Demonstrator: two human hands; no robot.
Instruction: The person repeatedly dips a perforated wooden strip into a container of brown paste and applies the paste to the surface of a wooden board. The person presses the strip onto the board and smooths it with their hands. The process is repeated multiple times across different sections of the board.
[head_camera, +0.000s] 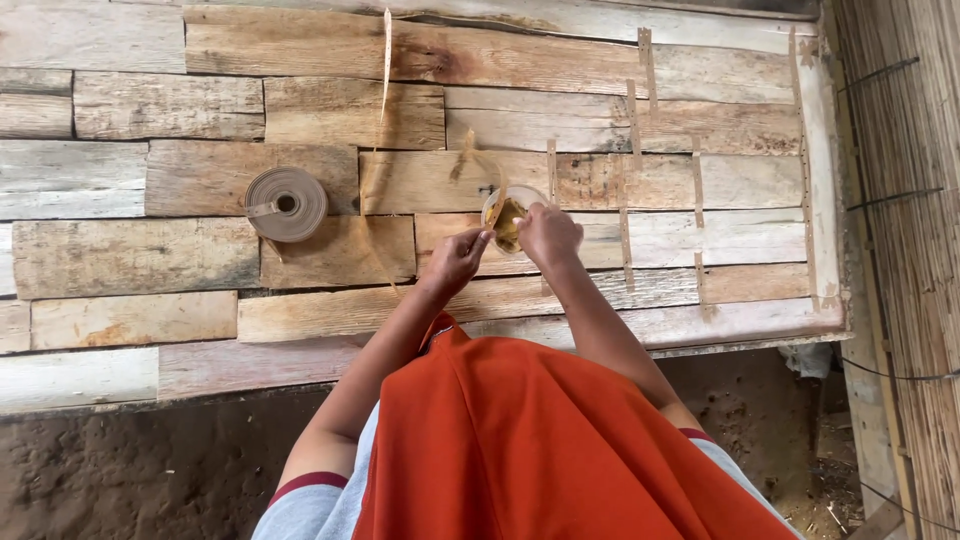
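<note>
Both hands meet at frame centre over the plank tabletop (130, 255): right hand (548, 236) closed around a small clear cup (507, 222), left hand (455, 260) pinching a thin strip (497, 203) at its rim, tape roll (286, 204) lying well left.

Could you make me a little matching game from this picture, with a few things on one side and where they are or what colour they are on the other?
Things:
1. tape roll
2. small cup
3. apron
4. reed wall

Descriptions:
A. orange
B. at the far right edge
C. between the two hands
D. lying on the planks, left of the hands

Pairs: 1-D, 2-C, 3-A, 4-B
</note>
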